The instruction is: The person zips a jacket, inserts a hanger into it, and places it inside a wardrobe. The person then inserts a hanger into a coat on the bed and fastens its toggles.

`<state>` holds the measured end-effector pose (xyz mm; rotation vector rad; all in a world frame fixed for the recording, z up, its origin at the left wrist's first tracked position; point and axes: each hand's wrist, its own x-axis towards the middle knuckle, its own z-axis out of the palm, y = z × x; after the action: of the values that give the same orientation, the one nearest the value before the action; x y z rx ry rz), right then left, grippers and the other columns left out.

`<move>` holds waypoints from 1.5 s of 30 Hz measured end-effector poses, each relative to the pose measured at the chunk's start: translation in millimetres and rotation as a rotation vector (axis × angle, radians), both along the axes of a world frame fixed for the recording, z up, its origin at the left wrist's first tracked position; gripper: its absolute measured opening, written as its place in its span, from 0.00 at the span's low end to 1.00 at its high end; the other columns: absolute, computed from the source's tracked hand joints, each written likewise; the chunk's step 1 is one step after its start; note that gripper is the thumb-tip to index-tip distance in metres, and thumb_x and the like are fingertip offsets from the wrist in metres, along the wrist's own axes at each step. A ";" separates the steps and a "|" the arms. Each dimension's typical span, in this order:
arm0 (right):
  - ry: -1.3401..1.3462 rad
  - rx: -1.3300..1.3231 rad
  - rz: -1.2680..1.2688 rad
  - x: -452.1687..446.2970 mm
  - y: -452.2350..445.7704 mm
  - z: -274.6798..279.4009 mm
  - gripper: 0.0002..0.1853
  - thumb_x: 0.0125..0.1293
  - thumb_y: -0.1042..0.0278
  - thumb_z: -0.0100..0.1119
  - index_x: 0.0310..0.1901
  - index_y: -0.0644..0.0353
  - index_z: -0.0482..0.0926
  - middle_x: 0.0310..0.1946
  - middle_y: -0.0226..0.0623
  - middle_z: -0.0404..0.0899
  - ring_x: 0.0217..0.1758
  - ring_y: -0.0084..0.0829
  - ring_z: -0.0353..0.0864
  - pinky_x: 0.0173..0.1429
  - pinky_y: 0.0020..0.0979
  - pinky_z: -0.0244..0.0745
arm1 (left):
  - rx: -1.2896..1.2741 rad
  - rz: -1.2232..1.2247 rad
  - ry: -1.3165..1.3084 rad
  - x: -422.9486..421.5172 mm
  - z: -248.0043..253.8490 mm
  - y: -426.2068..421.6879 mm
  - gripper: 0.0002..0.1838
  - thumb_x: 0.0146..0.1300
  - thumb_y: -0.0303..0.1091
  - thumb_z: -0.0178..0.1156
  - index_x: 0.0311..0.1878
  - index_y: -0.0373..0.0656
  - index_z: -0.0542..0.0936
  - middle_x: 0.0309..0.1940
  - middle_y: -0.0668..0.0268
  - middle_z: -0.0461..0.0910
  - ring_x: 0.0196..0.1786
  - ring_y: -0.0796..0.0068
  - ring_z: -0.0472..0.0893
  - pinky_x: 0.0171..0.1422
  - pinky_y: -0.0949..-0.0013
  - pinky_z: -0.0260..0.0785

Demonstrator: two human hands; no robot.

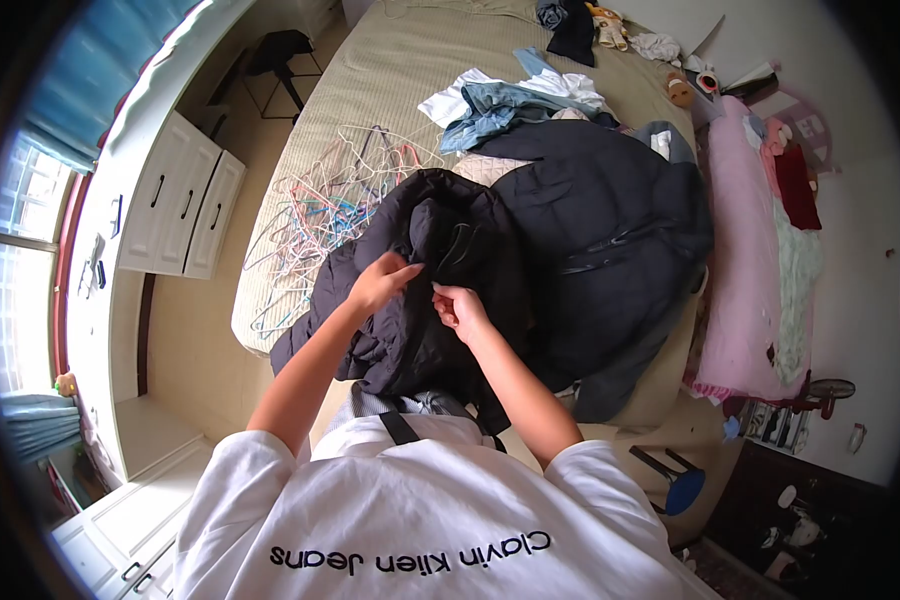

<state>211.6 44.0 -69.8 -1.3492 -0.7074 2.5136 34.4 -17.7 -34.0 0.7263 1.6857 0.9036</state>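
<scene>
A black puffy jacket (400, 340) lies bunched on the near part of the bed, directly in front of me. My left hand (380, 283) is on its upper middle, thumb and fingers pinched together at the dark fabric. Just to the right, my right hand (457, 308) has its fingers curled in against the same jacket. What is between the fingers of either hand is too small to make out. A second, larger black jacket (610, 200) is spread out to the right, touching the first one.
A tangle of wire hangers (320, 210) covers the bed's left side. Blue and white clothes (515, 105) are heaped beyond the jackets. The striped bedspread (370, 70) reaches farther back. White cabinets (175, 200) stand left, a pink-covered bed (740, 270) right, and a blue stool (682, 492) lower right.
</scene>
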 end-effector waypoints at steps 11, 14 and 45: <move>0.012 0.031 0.002 3.1 -21.1 10.0 0.16 0.61 0.62 0.59 0.19 0.60 0.71 0.12 0.26 0.66 0.09 0.17 0.56 0.14 0.21 0.45 | -0.080 0.012 0.763 33.9 -7.0 47.1 0.26 0.43 0.55 0.68 0.36 0.42 0.77 0.33 0.54 0.81 0.41 0.51 0.80 0.44 0.56 0.72; 0.023 0.038 -0.013 3.7 -25.2 12.4 0.16 0.61 0.62 0.59 0.19 0.59 0.71 0.12 0.27 0.66 0.09 0.17 0.56 0.14 0.22 0.45 | -0.161 0.035 0.779 36.9 -2.3 50.4 0.27 0.42 0.56 0.68 0.36 0.43 0.78 0.33 0.53 0.81 0.41 0.52 0.80 0.43 0.56 0.72; -0.007 0.058 -0.214 -11.1 70.2 36.9 0.13 0.59 0.63 0.59 0.22 0.60 0.73 0.13 0.28 0.69 0.08 0.18 0.58 0.12 0.19 0.47 | -0.142 -0.410 0.591 79.4 -45.4 -71.8 0.35 0.59 0.63 0.51 0.22 0.33 0.78 0.24 0.47 0.78 0.32 0.48 0.79 0.38 0.53 0.71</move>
<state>200.4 114.1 -32.9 -1.3372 -0.5975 2.3052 113.8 -89.5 -79.4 1.2689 1.9730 0.2840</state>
